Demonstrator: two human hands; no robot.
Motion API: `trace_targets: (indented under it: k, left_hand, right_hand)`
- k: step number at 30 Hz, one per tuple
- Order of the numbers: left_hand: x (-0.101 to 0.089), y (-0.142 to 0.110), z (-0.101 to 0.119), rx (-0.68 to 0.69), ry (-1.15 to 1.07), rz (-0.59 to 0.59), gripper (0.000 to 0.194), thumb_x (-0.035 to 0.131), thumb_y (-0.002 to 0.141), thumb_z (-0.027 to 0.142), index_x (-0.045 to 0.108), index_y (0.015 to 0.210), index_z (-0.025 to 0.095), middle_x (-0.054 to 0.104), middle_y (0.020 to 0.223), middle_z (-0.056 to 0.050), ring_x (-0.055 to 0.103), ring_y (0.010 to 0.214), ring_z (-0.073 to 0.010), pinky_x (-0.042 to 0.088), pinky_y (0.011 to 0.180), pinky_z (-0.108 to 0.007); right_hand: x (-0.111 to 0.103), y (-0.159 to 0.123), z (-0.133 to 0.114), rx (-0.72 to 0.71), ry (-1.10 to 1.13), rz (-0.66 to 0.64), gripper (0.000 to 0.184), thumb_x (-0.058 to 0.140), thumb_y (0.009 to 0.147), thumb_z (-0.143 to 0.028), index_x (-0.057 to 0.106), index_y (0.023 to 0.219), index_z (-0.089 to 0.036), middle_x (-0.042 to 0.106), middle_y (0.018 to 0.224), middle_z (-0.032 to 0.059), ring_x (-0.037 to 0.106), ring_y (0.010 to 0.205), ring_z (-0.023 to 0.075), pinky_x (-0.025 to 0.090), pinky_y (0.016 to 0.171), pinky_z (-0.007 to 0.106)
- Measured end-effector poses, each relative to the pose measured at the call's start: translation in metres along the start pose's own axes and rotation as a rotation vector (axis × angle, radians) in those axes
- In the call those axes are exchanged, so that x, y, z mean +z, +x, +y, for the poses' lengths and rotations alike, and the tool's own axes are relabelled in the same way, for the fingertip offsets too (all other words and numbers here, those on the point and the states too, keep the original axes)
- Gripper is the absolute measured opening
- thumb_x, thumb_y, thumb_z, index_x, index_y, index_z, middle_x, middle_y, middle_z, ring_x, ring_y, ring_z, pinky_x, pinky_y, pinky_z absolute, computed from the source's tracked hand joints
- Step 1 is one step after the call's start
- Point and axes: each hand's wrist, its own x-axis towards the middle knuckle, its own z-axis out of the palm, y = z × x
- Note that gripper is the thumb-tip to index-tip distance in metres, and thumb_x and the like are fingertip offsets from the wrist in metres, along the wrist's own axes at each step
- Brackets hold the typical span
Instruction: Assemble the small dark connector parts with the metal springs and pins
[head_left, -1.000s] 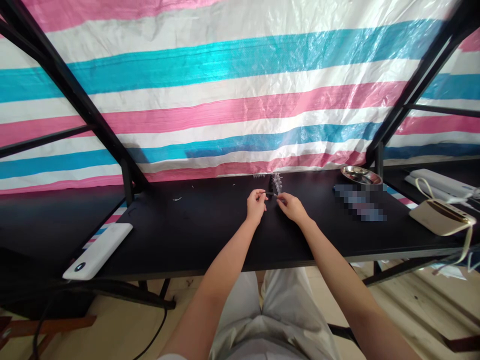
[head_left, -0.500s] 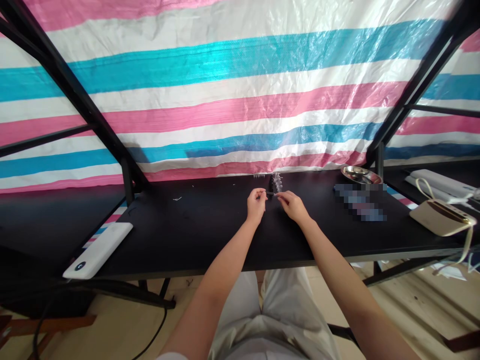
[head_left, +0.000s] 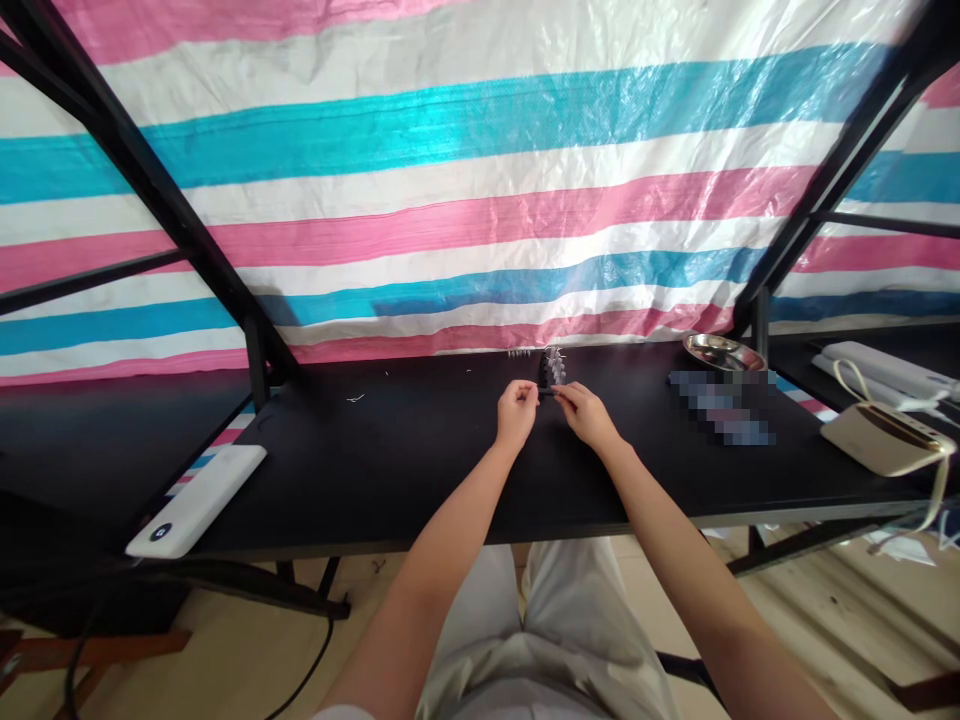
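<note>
My left hand [head_left: 517, 412] and my right hand [head_left: 589, 412] are close together over the black table [head_left: 375, 460], fingertips pinched. A small, thin dark piece [head_left: 547, 391] runs between them, one end at each hand's fingers; its kind is too small to make out. Just beyond the fingers lies a cluster of small dark and grey knobbly pieces [head_left: 554, 366], partly covered by the hands. Left of that cluster, a short row of tiny light pieces [head_left: 519, 352] lies near the table's back edge.
A shiny metal dish [head_left: 724, 352] stands at the back right, beside a blurred-out patch [head_left: 721, 408]. A cream pouch with a strap [head_left: 881, 436] lies farther right. The white oblong device [head_left: 196, 502] rests at the left edge. Black frame bars [head_left: 172, 225] and striped sheeting [head_left: 480, 215] rise behind.
My left hand has shifted slightly right, narrowing the gap between the hands. Less of the thin dark piece shows now. My right hand has hardly moved.
</note>
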Motion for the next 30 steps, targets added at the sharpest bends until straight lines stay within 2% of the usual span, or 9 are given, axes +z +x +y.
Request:
trace_targets:
  k: [6,12,19,24,30]
  left_hand:
    - [0.001,-0.005,0.005,-0.016,-0.027,-0.090,0.021,0.053,0.077,0.035,0.055,0.084,0.016,0.058,0.066,0.001,0.043,0.037,-0.0034,0.032,0.034,-0.015]
    - [0.001,-0.006,0.005,-0.008,-0.037,-0.139,0.023,0.055,0.076,0.037,0.055,0.084,0.015,0.059,0.066,0.001,0.044,0.037,-0.0032,0.032,0.033,-0.015]
    - [0.001,-0.007,0.003,0.027,-0.001,-0.164,0.024,0.054,0.077,0.038,0.054,0.085,0.016,0.060,0.067,0.001,0.044,0.036,-0.0029,0.034,0.034,-0.016]
    - [0.001,-0.007,0.001,0.044,0.009,-0.167,0.022,0.054,0.077,0.035,0.053,0.087,0.016,0.058,0.068,0.002,0.044,0.035,-0.0027,0.032,0.033,-0.016]
    - [0.002,-0.005,-0.001,0.004,-0.022,-0.222,0.023,0.058,0.074,0.033,0.054,0.089,0.015,0.059,0.073,0.001,0.045,0.036,-0.0024,0.034,0.033,-0.016]
  right_hand:
    - [0.001,0.000,-0.002,-0.003,0.046,0.026,0.034,0.044,0.082,-0.022,0.052,0.115,-0.018,0.057,0.085,0.0061,0.055,0.069,0.0159,0.050,0.067,0.031]
    - [-0.004,0.000,-0.010,-0.038,0.046,0.019,0.036,0.045,0.079,-0.020,0.052,0.114,-0.017,0.053,0.080,0.0039,0.052,0.065,0.0140,0.049,0.066,0.030]
    - [-0.006,-0.001,-0.016,-0.030,0.019,-0.034,0.037,0.044,0.079,-0.019,0.051,0.116,-0.020,0.055,0.089,0.0056,0.050,0.061,0.0123,0.049,0.065,0.030]
    - [-0.004,-0.002,-0.016,-0.001,0.077,-0.052,0.042,0.045,0.077,-0.017,0.050,0.118,-0.020,0.056,0.097,0.0069,0.050,0.059,0.0107,0.049,0.064,0.029]
    - [-0.003,-0.002,-0.018,-0.009,0.194,-0.055,0.051,0.046,0.071,-0.012,0.047,0.121,-0.019,0.055,0.097,0.0065,0.051,0.060,0.0104,0.050,0.063,0.029]
